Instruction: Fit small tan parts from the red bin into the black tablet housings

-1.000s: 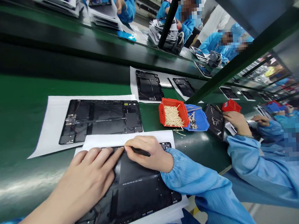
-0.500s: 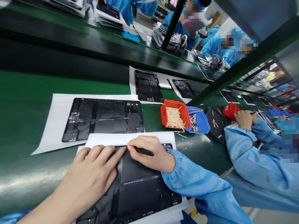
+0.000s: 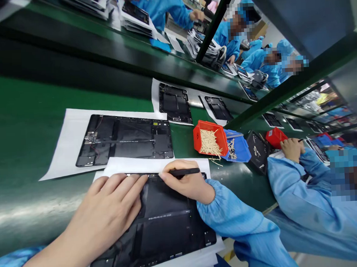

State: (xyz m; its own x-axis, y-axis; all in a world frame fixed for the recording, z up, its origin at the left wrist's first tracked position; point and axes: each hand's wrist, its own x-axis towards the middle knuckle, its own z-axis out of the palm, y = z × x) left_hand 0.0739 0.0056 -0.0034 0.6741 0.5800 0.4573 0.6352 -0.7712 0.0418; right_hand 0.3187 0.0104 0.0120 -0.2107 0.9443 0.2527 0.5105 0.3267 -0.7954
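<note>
A black tablet back panel point(image 3: 168, 225) lies on a white paper sheet point(image 3: 156, 164), close in front of me, with thin strips and small contacts on its surface. My left hand point(image 3: 103, 209) rests flat on the panel's upper edge, holding nothing. My right hand point(image 3: 188, 182) sits at the same edge, gripping a slim black pen-like tool point(image 3: 184, 172) between thumb and fingers. The tool's tip is hidden by the fingers. The fingertips of my two hands nearly meet, and they cover part of the panel's edge.
A second opened panel point(image 3: 123, 138) lies on paper just beyond. Further panels, a red bin of wooden sticks point(image 3: 210, 139) and a blue bin point(image 3: 237, 148) stand on the green bench. A co-worker's hand point(image 3: 292, 149) works at the right, and a steel shelf upright crosses above.
The black tool in my right hand has swung to lie more level, and that hand has moved slightly right. The view has drifted a little. The co-worker's hand has shifted near the small red bin.
</note>
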